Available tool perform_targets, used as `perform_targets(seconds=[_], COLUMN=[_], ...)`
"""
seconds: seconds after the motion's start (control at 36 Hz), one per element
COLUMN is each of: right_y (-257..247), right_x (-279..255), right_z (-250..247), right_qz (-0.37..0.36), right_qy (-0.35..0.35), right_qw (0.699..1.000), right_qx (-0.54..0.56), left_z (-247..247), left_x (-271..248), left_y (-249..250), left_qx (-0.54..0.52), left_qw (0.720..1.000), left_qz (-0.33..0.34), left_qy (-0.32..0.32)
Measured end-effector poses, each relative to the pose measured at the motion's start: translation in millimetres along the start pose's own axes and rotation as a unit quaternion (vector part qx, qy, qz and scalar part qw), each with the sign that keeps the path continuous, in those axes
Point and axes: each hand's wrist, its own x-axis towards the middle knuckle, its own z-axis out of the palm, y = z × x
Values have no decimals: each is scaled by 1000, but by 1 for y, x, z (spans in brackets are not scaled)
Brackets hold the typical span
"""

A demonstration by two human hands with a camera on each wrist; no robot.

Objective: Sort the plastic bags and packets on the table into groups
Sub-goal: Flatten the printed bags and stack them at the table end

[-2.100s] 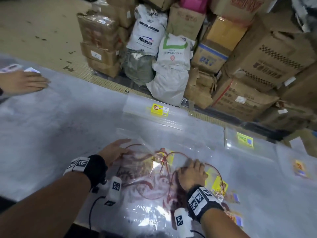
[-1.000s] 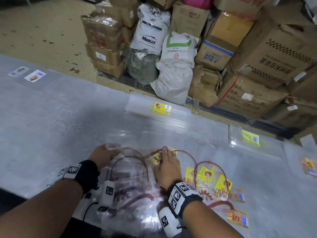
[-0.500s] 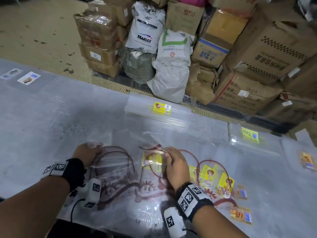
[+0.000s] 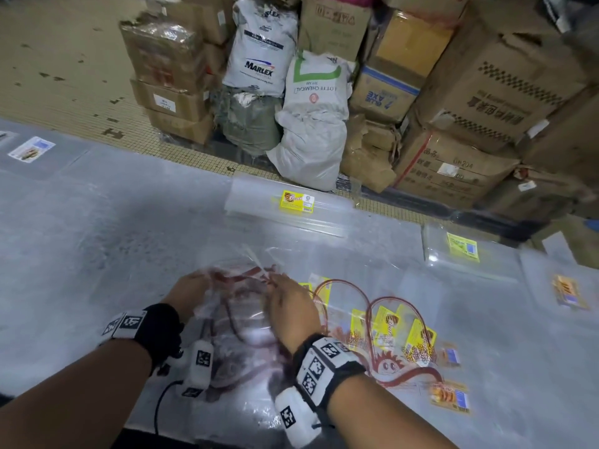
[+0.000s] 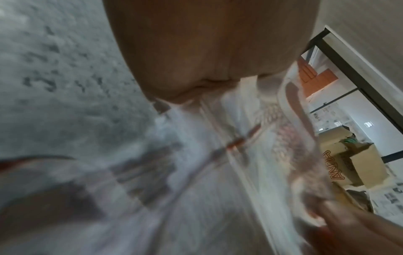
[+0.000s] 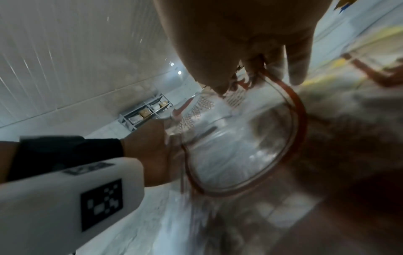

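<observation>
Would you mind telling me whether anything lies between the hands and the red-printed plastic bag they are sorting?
Nothing visible does: the left hand and the right hand both already grip the red-printed plastic bag, lifting its upper edge off the table. Other printed bags lie flat to its right.

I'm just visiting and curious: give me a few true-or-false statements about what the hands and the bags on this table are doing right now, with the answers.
1. Both hands grip the same clear printed bag. True: the left hand and right hand pinch its top edge.
2. The right hand rests flat on the table. False: it holds the bag.
3. A bag stack with a yellow label lies near the table's far edge. True.
4. The white Marlex sack sits on the table. False: it stands on the floor among cardboard boxes.
</observation>
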Motion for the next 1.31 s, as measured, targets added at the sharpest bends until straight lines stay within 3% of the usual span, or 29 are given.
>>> perform_targets(seconds=[0.08,0.14,0.19,0.25,0.31,0.42,0.58,0.67,0.86,1.08,1.31], right_y=[-3,-5,-5,-4,-2,7,48,59,68,47,-13], right_x=[3,2,2,1,1,2,1,-4,-9,-15,-14], right_z=[17,24,27,27,26,16,-3,-9,-17,-22,2], right_qz=[20,36,61,68,58,59,127,112,64,33,-66], right_qy=[-24,-58,-86,-99,-96,-29,-85,-85,-1,136,118], right_qw=[999,995,990,985,982,978,961,960,974,986,990], right_qx=[-29,-66,-98,-127,-155,-199,-230,-244,-217,-87,-35], left_z=[3,8,9,10,10,2,-26,-38,-51,-31,8], left_x=[-5,-10,-16,-19,-17,-3,8,8,8,-2,-13], left_y=[-1,-3,-5,-7,-12,-26,-28,-25,-20,-13,-10], left_qx=[-109,-164,-189,-167,-78,48,89,92,112,130,76], left_qw=[993,983,978,983,996,997,992,990,985,983,994], left_qz=[-35,-42,-48,-43,-18,22,3,5,9,34,13], left_qy=[-23,-77,-80,-67,-30,48,94,111,133,124,73])
